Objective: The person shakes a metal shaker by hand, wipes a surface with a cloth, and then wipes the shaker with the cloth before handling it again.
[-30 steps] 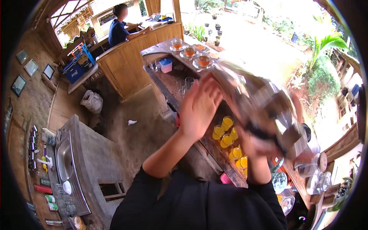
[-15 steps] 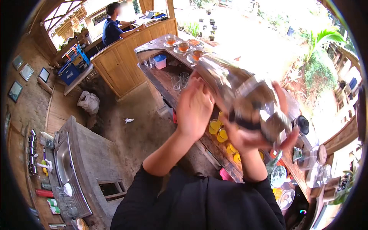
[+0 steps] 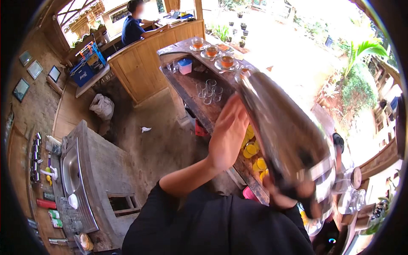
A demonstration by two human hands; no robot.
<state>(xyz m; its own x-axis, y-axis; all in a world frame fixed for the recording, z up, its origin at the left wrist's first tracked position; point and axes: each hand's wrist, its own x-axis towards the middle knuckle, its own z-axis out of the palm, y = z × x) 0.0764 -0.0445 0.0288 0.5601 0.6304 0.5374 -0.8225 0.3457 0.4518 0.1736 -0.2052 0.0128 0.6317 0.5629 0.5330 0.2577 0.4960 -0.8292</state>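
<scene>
A large shiny metal vessel (image 3: 284, 127), smeared by motion, slants across the counter with its narrow end away from me and its dark wide end near my chest. My left hand (image 3: 228, 138) lies against its left side, the fingertips hidden behind it. Around the near end is my right hand (image 3: 278, 195), partly covered by the vessel. Just past the far end stand glass cups of amber drink on saucers, the nearest full one (image 3: 227, 63) close by. Glasses of yellow drink (image 3: 250, 149) show beneath, partly hidden.
Several clear glasses (image 3: 208, 91) and a blue-lidded tub (image 3: 185, 66) sit on the lower shelf of the wooden counter (image 3: 182, 87). A person (image 3: 133, 29) is behind another counter. To my left is a metal sink (image 3: 71, 170); glass jars (image 3: 352, 199) stand right.
The vessel has swung nearer, its body now stretched longer across the view. My left hand has shifted right along with it, my right hand lower. The camera view has turned slightly.
</scene>
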